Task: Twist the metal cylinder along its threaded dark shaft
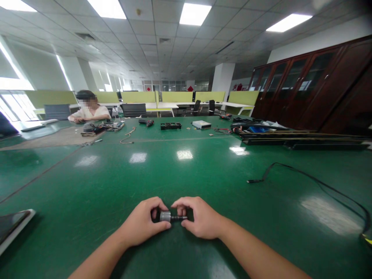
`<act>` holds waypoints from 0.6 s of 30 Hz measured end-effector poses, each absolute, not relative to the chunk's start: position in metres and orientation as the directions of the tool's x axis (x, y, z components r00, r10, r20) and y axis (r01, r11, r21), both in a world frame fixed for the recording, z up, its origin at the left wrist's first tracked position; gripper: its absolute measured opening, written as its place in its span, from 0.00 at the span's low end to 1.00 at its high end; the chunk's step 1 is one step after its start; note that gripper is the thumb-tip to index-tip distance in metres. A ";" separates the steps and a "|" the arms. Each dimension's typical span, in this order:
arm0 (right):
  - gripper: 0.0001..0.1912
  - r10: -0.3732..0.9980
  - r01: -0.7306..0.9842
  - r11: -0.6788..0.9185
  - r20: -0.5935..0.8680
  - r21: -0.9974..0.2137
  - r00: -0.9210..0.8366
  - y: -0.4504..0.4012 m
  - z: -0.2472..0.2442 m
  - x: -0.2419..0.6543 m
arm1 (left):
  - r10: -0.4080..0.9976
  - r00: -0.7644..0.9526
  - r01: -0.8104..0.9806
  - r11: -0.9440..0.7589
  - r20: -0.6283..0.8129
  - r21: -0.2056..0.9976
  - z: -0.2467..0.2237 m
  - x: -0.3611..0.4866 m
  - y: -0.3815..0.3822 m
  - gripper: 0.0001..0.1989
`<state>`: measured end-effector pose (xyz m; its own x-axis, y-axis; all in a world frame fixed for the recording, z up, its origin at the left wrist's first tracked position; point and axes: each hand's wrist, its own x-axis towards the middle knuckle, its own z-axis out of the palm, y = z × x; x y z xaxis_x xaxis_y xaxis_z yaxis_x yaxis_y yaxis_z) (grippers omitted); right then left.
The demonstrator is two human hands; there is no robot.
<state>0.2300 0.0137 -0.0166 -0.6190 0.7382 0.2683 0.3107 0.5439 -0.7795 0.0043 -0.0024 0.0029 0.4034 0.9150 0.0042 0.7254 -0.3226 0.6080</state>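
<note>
One metal part (pixel 165 216) near on a green table (pixel 162 170)

Nearest, the left hand (pixel 142 223) pinches the part's thick left end, thumb and fingers nearly closed. The right hand (pixel 205 219) curls half-open around its thin right end; whether it grips cannot be told. At near left lies a flat device (pixel 14 226); farther right, a black cable (pixel 308 178). Far off are a drill (pixel 148 123) and a silver box (pixel 201 124); at far left, a person (pixel 94 110).

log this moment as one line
left hand: around metal cylinder | right hand: at tip of shaft | black cable: on green table
</note>
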 end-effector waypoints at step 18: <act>0.12 0.742 0.373 0.572 0.267 -0.730 -0.615 0.015 -0.023 0.228 | 0.908 0.420 0.735 -0.337 -0.005 0.588 0.003 0.005 -0.002 0.13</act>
<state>0.2278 0.0151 -0.0231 -0.6147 0.7422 0.2672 0.3734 0.5722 -0.7302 0.0050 -0.0020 0.0029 0.4198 0.9076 -0.0051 0.7354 -0.3368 0.5879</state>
